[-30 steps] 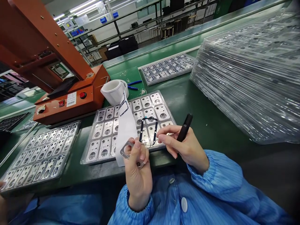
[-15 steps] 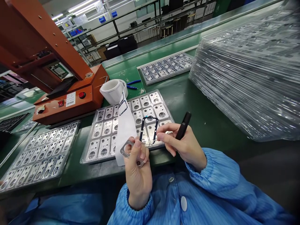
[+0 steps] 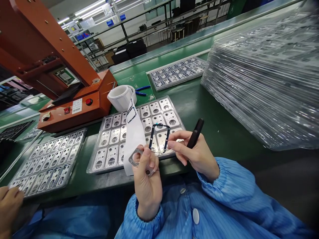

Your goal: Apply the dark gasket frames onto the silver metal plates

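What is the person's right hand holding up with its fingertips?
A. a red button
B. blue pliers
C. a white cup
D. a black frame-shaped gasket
D: the right hand pinches the thin black gasket by its edge, above the tray of metal plates, with a black pen-like tool tucked in the same hand. The left hand holds a metal plate.

Blue striped smock sleeves [image 3: 224, 199] (elastic cuffs, white snap buttons)
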Available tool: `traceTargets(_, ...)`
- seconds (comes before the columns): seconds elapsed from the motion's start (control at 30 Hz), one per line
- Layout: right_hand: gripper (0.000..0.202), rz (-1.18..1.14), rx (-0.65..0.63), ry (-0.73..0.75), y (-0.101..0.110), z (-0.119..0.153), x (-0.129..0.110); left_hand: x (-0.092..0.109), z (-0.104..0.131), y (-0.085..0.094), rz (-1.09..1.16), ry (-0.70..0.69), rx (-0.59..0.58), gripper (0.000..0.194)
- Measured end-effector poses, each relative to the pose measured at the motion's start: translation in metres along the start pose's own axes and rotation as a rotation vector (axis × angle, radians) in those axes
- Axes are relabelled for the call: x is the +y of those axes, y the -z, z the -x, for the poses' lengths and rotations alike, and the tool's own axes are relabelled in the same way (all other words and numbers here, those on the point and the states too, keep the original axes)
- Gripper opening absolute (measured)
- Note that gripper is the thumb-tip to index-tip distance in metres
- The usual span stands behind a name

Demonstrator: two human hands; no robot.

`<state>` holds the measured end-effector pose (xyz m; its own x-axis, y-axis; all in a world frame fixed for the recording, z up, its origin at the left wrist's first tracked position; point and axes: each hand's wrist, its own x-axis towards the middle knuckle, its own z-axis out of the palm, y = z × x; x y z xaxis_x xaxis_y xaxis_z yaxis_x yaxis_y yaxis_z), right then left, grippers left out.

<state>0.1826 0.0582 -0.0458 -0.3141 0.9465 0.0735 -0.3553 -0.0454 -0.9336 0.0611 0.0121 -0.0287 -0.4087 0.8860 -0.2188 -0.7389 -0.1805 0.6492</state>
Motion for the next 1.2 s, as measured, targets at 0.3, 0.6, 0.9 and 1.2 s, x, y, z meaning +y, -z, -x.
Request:
traceTargets(0.3, 0.017, -0.003, -0.004, 0.003, -0.0012, -0.0023, 0.0006, 0.0003, -0.001, -0.002, -0.001, -0.013, -0.01, 0.029)
traceTargets(0.6, 0.013, -0.004, 0.012, -0.004, -0.0004, 0.0002, -0.0006, -0.0014, -0.0009, -0.0004, -0.013, 0.001, 0.011, 0.026)
traceTargets(0.9, 0.018, 0.019, 0.03, -0.013, -0.001, -0.0013, -0.0008, -0.001, -0.002, 0.0016, -0.009, 0.005, 0.012, 0.025)
traceTargets(1.2, 0.008, -0.02, 0.028, 0.012, -0.0004, 0.001, -0.0006, -0.0008, -0.0008, 0.003, -0.017, -0.005, -0.022, 0.023)
